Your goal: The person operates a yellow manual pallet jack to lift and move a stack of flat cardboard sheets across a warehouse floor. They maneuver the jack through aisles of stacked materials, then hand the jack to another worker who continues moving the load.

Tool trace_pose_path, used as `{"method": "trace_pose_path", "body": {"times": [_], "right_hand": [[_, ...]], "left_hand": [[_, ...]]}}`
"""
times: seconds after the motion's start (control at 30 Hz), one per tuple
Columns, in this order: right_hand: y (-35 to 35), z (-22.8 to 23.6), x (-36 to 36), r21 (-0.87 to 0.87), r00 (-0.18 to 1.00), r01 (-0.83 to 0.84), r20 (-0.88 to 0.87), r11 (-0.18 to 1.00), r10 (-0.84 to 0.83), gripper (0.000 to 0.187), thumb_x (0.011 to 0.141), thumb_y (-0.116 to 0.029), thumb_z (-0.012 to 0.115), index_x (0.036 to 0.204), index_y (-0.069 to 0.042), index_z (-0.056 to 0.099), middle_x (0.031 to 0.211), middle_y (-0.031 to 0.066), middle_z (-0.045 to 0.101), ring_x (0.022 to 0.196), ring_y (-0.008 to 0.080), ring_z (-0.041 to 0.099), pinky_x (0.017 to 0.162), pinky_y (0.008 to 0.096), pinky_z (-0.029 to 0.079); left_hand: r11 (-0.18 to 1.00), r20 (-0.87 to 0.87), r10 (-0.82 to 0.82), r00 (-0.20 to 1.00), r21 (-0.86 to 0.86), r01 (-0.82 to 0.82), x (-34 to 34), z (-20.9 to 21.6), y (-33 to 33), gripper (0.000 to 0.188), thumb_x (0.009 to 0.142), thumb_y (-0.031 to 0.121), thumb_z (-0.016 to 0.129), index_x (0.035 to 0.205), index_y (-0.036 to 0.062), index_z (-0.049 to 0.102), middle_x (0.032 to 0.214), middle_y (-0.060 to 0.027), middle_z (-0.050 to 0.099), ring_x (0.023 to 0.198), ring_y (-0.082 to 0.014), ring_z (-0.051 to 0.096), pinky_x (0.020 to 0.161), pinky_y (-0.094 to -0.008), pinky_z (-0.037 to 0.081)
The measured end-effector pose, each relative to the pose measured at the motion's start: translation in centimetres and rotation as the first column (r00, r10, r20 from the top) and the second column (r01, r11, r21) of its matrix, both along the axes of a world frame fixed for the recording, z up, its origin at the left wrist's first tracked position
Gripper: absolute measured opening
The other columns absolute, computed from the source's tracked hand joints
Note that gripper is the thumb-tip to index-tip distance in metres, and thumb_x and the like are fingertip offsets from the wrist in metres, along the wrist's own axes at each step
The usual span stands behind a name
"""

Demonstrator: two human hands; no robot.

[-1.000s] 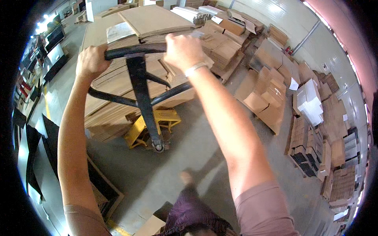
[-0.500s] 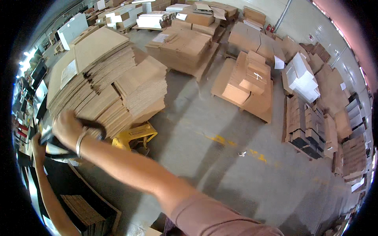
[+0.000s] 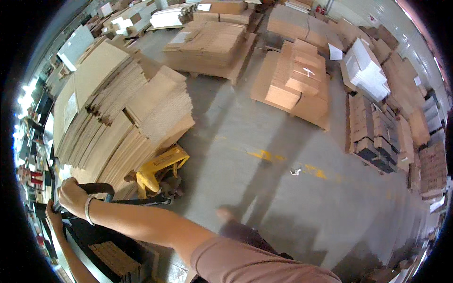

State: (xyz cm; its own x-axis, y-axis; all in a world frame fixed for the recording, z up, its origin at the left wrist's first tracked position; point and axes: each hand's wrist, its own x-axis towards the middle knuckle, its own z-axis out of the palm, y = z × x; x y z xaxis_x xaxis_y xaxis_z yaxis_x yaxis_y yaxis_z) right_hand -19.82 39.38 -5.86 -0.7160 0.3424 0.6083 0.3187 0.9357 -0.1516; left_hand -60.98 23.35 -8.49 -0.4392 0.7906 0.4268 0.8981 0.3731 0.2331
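At the left, my right hand (image 3: pixel 73 198) is closed round the black loop handle (image 3: pixel 100 187) of a yellow pallet jack (image 3: pixel 152 174). My left hand (image 3: pixel 54 218) is wrapped round the same handle, nearer the picture's rim and partly hidden by my right arm. The jack's yellow body stands beside a tall stack of flat cardboard sheets (image 3: pixel 127 104) with ragged, uneven edges. Its forks are out of sight under that stack.
Strapped brown cartons (image 3: pixel 299 82) sit on a pallet ahead. Another cardboard stack (image 3: pixel 207 47) stands further back. White boxes (image 3: pixel 363 70) and dark-edged bundles (image 3: pixel 370 132) line the right. Cut cardboard pieces (image 3: pixel 113 259) lie low left. White scrap (image 3: pixel 296 171) lies on the grey floor.
Both hands and the handle have moved lower in the picture. A blurred foot and dark-clad leg now show at bottom centre. The stacks have shifted slightly up with the view.
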Motion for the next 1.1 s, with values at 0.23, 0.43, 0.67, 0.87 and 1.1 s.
{"method": "trace_pose_path", "body": {"times": [0.23,0.43,0.67,0.87,1.1], "right_hand": [[4.2,0.3,-1.4,-0.004,0.998,-0.024,-0.065,1.000,0.023,0.012,0.079,-0.019,0.062,0.077,-0.013,0.072,0.073,0.0003,0.063,0.068,0.0184,0.064,0.051,0.0346,0.040],[6.9,0.2,-1.1,0.011,0.984,0.013,-0.176,1.000,-0.011,0.013,0.080,-0.016,0.059,0.075,-0.010,0.069,0.069,0.0075,0.068,0.071,0.0232,0.069,0.060,0.0402,0.049],[6.3,1.8,-1.0,0.048,0.985,0.045,-0.166,0.998,-0.037,0.009,0.076,-0.008,0.061,0.067,-0.006,0.061,0.060,0.0124,0.065,0.059,0.0249,0.068,0.051,0.0372,0.052],[5.6,2.4,-1.5,0.048,0.990,0.108,-0.091,0.993,-0.103,0.002,0.073,-0.005,0.060,0.073,-0.006,0.061,0.061,0.0132,0.064,0.059,0.0273,0.068,0.050,0.0386,0.053],[5.8,2.1,-1.9,0.103,0.989,0.134,-0.080,0.986,-0.126,0.006,0.072,-0.007,0.061,0.078,-0.006,0.061,0.062,0.0147,0.065,0.059,0.0290,0.067,0.050,0.0394,0.052]], "left_hand": [[1.000,-0.162,0.005,0.987,-0.014,-0.008,2.5,1.2,5.2,0.052,0.071,-0.012,0.058,0.123,-0.0054,0.056,0.116,-0.0209,0.061,0.108,-0.0320,0.059,0.095,-0.0370,0.046],[0.997,-0.184,-0.018,0.983,0.074,0.032,5.7,0.9,9.8,0.042,0.075,0.000,0.068,0.116,-0.0049,0.059,0.103,-0.0201,0.066,0.098,-0.0301,0.064,0.089,-0.0360,0.048],[0.990,-0.340,0.053,0.939,0.141,-0.005,10.7,2.8,10.0,0.021,0.074,0.016,0.070,0.090,0.0067,0.060,0.076,-0.0159,0.062,0.075,-0.0355,0.063,0.065,-0.0409,0.048],[0.980,-0.318,-0.028,0.948,0.180,0.089,12.0,3.7,9.9,0.018,0.071,0.015,0.068,0.077,0.0084,0.053,0.069,-0.0147,0.059,0.069,-0.0377,0.059,0.060,-0.0431,0.044],[0.972,-0.287,0.018,0.958,0.231,0.050,13.8,4.3,9.8,0.017,0.069,0.011,0.068,0.073,0.0086,0.051,0.068,-0.0119,0.056,0.069,-0.0370,0.058,0.060,-0.0451,0.043]]}}
